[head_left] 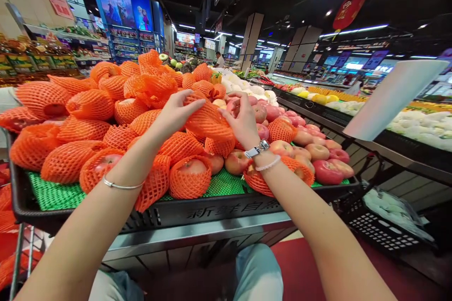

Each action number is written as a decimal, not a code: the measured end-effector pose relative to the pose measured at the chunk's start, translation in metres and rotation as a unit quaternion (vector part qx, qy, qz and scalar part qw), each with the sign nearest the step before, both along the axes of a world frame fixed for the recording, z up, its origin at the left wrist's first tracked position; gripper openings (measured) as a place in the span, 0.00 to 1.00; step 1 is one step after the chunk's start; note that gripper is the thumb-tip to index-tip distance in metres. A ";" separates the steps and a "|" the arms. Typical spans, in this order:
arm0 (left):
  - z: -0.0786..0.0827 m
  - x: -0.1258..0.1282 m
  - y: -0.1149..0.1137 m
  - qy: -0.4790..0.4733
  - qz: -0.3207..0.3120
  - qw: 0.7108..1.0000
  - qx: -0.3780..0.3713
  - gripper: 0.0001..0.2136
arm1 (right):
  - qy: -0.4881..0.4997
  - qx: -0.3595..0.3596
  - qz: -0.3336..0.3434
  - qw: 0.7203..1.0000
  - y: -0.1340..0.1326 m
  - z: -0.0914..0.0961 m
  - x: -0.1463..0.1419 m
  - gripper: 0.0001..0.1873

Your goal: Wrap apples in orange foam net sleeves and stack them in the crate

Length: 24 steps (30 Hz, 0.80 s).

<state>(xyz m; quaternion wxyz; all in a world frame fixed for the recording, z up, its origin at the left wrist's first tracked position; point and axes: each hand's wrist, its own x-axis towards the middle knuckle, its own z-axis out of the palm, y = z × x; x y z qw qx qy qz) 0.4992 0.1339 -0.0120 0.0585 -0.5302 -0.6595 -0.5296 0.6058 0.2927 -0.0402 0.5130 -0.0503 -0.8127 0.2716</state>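
Between my hands, over the fruit pile, is an orange foam fruit net [210, 120]; whether it has an apple inside is hidden. My left hand [178, 112] grips its left end, thumb and fingers closed on the mesh. At the other end, the curved fingers and thumb of my right hand [243, 121] close on the net's edge, and a red apple shows behind them. Net-wrapped apples [190, 176] lie below and to the left. Bare red apples [328, 171] are heaped on the right. Everything rests in a black display tray [169, 214] lined with green mesh.
White foam-wrapped fruit [243, 83] lies behind the apples. On the right stands another produce counter [399, 150], with a white roll [395, 99] above it and a black basket [388, 230] below. A metal cart [23, 254] with orange nets is at lower left.
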 end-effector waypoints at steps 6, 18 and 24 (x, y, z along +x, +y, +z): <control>0.007 0.006 -0.001 -0.081 -0.124 0.989 -0.016 0.24 | 0.114 -0.084 0.054 0.988 -0.003 0.000 0.003 0.05; 0.003 0.002 0.000 -0.247 -0.189 0.949 0.054 0.07 | 0.018 -0.198 0.286 0.937 0.013 0.013 0.008 0.36; -0.002 -0.006 0.006 -0.218 -0.160 0.963 0.023 0.22 | -0.052 -0.128 0.279 0.950 0.000 0.025 0.012 0.32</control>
